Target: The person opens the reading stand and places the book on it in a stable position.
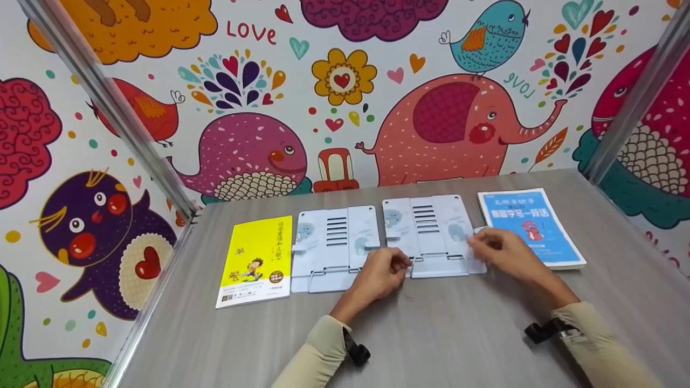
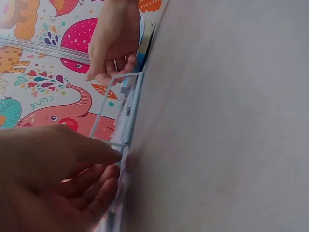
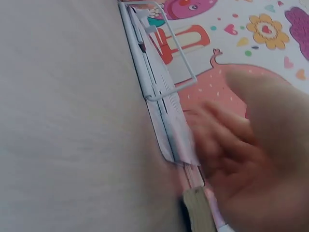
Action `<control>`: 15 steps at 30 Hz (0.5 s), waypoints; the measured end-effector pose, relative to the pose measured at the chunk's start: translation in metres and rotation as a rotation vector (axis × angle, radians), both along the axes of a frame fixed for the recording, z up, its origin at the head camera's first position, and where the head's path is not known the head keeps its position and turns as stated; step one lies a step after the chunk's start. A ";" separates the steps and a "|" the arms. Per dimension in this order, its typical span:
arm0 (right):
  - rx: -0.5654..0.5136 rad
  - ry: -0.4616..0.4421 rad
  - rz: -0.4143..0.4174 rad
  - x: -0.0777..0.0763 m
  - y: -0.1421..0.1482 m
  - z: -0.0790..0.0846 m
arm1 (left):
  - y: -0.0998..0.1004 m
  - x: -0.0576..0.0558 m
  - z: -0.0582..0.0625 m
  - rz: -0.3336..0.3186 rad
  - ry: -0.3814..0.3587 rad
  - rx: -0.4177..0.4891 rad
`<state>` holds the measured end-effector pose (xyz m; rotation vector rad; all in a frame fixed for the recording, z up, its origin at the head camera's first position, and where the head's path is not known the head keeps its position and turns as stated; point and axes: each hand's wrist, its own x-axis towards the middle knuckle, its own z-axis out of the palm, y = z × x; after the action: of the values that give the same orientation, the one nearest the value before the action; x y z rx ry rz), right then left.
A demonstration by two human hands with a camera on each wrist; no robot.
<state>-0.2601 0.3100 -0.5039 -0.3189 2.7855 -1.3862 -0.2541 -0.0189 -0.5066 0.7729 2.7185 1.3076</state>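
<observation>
Two white folding book stands with animal prints lie side by side, a left one [image 1: 337, 237] and a right one [image 1: 426, 229]. At the front left corner of the right stand, my left hand [image 1: 384, 269] pinches its edge between thumb and bent fingers. My right hand [image 1: 501, 250] hovers by that stand's right side, fingers loosely bent and nothing held. Below it a clear side flap [image 1: 476, 264] sticks out. The stand's white wire frame [image 2: 99, 113] tilts up from the front edge in the left wrist view. Motion blurs my right hand in the right wrist view.
A yellow book [image 1: 256, 258] lies left of the stands. To the right is a thicker blue and white book [image 1: 550, 226], partly behind my right hand. The grey wooden table [image 1: 431, 345] meets a wall [image 1: 345, 129] printed with cartoon animals, with metal posts at the corners.
</observation>
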 end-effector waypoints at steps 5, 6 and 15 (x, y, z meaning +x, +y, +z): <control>-0.069 0.144 -0.294 -0.010 0.005 0.002 | -0.002 -0.007 0.011 0.082 0.057 0.034; -0.077 0.153 -0.328 -0.013 0.005 0.001 | -0.002 -0.009 0.012 0.105 0.075 0.035; 0.052 0.077 -0.277 -0.033 0.001 -0.015 | 0.007 -0.029 0.004 0.332 0.220 -0.149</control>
<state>-0.2932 0.3109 -0.5186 0.0169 3.0166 -1.3713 -0.2827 -0.0121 -0.5028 0.4937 3.1859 1.1037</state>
